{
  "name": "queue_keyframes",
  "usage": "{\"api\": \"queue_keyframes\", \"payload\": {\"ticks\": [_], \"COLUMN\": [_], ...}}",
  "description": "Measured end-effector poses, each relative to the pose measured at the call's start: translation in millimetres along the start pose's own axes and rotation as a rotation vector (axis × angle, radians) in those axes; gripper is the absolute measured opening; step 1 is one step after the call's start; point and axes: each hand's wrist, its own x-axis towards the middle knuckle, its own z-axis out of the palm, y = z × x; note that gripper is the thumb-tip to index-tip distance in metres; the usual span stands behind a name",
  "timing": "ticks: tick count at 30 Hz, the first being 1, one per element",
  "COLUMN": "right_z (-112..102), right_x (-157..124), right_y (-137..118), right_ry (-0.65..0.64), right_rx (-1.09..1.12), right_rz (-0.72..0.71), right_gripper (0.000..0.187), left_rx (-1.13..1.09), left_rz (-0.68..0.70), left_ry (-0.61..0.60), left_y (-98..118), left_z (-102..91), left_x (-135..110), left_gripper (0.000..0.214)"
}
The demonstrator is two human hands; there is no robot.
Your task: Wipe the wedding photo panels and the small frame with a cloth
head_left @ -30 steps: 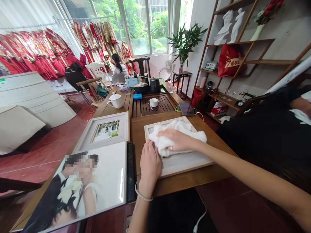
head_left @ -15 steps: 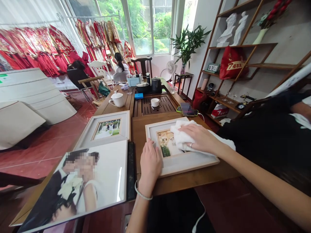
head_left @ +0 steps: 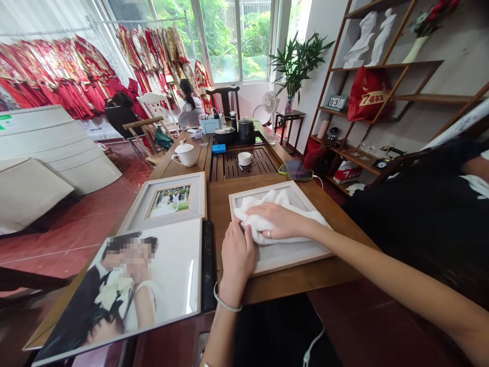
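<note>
A framed photo (head_left: 290, 255) with a pale wooden border lies flat on the wooden table (head_left: 217, 204) in front of me. My right hand (head_left: 280, 220) presses a white cloth (head_left: 263, 224) flat onto the glass, covering the picture. My left hand (head_left: 237, 252) rests on the frame's left edge, fingers together and lying flat, holding it still. A ring shows on the right hand and a thin bracelet on the left wrist.
Left of it lie a second small framed photo (head_left: 168, 201) and a large frameless wedding print (head_left: 126, 290). Further back stand a white teapot (head_left: 186, 154), a cup (head_left: 244, 159), a kettle (head_left: 246, 131) and a phone (head_left: 298, 171). A person sits at the far end; shelves line the right wall.
My right hand slid the cloth to the right, baring the picture, then back left over it. The left hand stayed on the frame's edge.
</note>
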Motion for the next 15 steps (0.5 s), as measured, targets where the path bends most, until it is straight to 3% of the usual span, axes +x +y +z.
{"api": "queue_keyframes", "payload": {"ticks": [4,9,12,15], "right_z": [-10.3,-39.0,-51.4,-55.3], "right_x": [-22.2,-58.6,-85.4,-110.7], "right_y": [-23.2,-42.6,-38.0,-19.2], "right_ry": [-0.100,-0.227,-0.238,-0.131], "right_rx": [0.110,0.185,0.127,-0.006], "right_rz": [-0.013,0.041,0.161,0.284], "right_gripper": [0.064,0.058,0.062,0.068], "left_rx": [-0.071,-0.073,-0.063,-0.036], "left_rz": [-0.097,-0.101,-0.098,-0.080], "left_ry": [-0.052,-0.060,-0.044,-0.028], "left_y": [5.4,7.1,5.9,4.5], "left_z": [-8.9,-8.0,-4.4,-2.1], "left_x": [0.1,0.0,0.0,-0.2], "left_gripper": [0.047,0.052,0.051,0.048]}}
